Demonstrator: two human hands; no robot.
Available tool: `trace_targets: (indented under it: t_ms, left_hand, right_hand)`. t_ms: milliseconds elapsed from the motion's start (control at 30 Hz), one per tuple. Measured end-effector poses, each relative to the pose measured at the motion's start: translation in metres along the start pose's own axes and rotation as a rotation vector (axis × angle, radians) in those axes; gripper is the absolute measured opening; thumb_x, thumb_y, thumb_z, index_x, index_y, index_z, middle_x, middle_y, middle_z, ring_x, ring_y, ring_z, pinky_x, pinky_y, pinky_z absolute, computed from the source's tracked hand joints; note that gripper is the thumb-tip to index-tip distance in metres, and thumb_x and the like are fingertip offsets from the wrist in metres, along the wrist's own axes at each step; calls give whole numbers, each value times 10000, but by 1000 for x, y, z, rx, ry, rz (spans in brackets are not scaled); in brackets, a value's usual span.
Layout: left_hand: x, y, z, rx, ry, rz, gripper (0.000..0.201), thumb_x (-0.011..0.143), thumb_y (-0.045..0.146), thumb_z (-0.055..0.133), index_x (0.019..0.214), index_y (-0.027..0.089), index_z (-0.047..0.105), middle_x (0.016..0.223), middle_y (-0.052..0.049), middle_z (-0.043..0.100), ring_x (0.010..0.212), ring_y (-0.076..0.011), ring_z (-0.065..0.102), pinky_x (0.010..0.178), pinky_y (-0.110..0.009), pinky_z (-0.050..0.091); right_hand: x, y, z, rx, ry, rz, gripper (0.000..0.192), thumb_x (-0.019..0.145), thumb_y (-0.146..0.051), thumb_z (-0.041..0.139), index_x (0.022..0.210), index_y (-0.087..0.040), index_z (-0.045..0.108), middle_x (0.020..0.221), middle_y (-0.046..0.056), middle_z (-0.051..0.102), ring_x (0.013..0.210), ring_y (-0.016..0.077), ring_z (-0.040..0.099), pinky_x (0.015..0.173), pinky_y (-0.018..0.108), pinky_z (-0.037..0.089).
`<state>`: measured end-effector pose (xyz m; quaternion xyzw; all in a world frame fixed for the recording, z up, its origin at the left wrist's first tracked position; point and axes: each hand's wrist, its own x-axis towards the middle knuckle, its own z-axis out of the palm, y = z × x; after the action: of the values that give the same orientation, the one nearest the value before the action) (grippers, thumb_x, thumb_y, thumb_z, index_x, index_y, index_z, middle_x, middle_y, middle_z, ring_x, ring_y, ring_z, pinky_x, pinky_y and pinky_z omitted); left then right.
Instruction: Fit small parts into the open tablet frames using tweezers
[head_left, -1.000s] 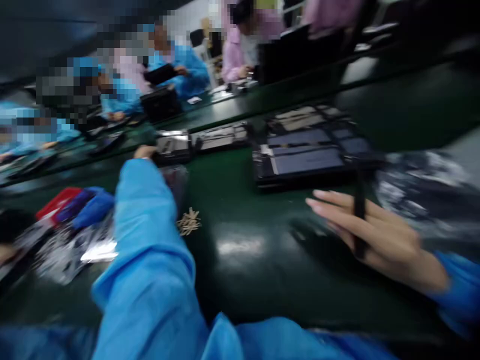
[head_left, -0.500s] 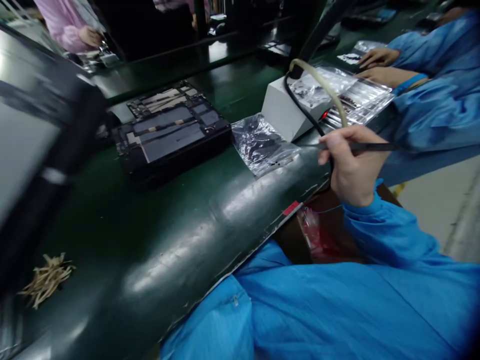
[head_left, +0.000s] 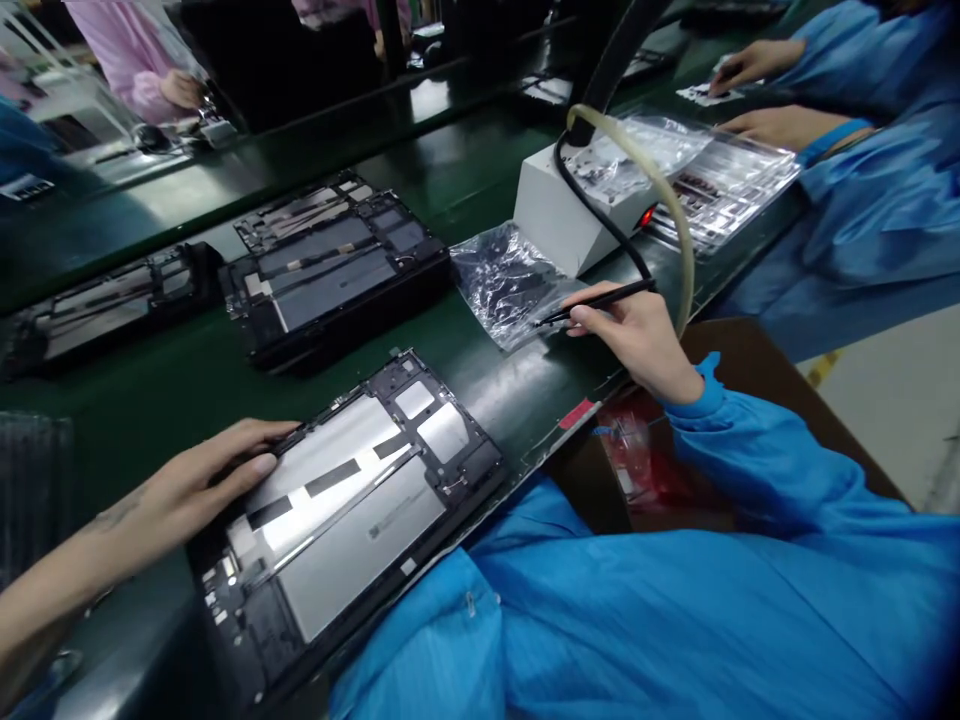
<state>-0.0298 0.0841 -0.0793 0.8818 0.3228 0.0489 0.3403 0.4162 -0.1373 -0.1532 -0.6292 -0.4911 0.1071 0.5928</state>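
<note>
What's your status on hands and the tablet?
Left hand flat on open tablet at belt edge. Right hand grips pen tool, tip at plastic bag. Nothing between.

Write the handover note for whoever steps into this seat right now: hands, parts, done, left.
Left hand: flat on the left edge of the open tablet lying at the near edge of the green belt; not gripping it.
Right hand: pinches a thin black pen tool, tip over the clear plastic bag.
White box with hoses stands behind the bag.
Done: tablet placed in front.
Left: nothing yet put on the tablet by the tool.
</note>
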Motion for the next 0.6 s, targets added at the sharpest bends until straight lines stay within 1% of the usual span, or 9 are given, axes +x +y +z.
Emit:
trace_targets:
  t_ms: [33, 100, 200, 367, 467, 600]
  left_hand:
    - [0, 1, 2, 51, 21, 12, 308, 882, 602, 660, 1177, 638, 737, 1171, 122, 795, 1059, -314, 781, 829, -401, 662]
    - [-2, 2, 5, 153, 26, 2, 315, 907, 645, 591, 1201, 685, 695, 1208, 144, 778, 1090, -293, 775, 895, -402, 650]
    - [-5, 0, 5, 144, 17, -30, 306, 911, 659, 569, 1189, 691, 693, 1227, 159, 771, 1123, -291, 768, 993, -428, 624]
    - [-5, -1, 5, 143, 48, -38, 292, 887, 695, 552, 1130, 686, 714, 1182, 164, 784, 1104, -297, 776, 972, -438, 630]
    - [-6, 0, 6, 145, 50, -38, 286, 889, 695, 560, 1134, 690, 708, 1178, 170, 784, 1092, -288, 778, 979, -433, 625]
    - [-8, -1, 6, 137, 48, -52, 287, 888, 698, 560, 1139, 700, 699, 1183, 177, 780, 1088, -296, 774, 987, -461, 624]
  right_hand:
    - [1, 1, 1, 3, -11, -1, 281, 908, -483, 801, 983, -213, 802, 912, 26, 762, 688, 136, 736, 656, 248, 670]
    - [2, 2, 2, -3, -25, -3, 277, 908, -479, 803, 991, -215, 805, 937, 29, 769, 693, 138, 742, 662, 247, 673]
    - [2, 1, 2, -12, -31, 13, 268, 916, -466, 798, 1002, -212, 809, 945, 29, 770, 701, 134, 742, 668, 232, 672]
    - [1, 3, 2, 11, 3, 20, 282, 907, -473, 803, 998, -205, 806, 963, 30, 758, 725, 131, 736, 659, 223, 674]
    - [1, 6, 2, 1, 13, 18, 278, 901, -476, 808, 989, -212, 808, 959, 29, 750, 720, 128, 732, 657, 217, 674]
    - [0, 6, 2, 6, 14, -1, 254, 899, -465, 811, 985, -225, 813, 951, 25, 748, 724, 129, 727, 652, 213, 673]
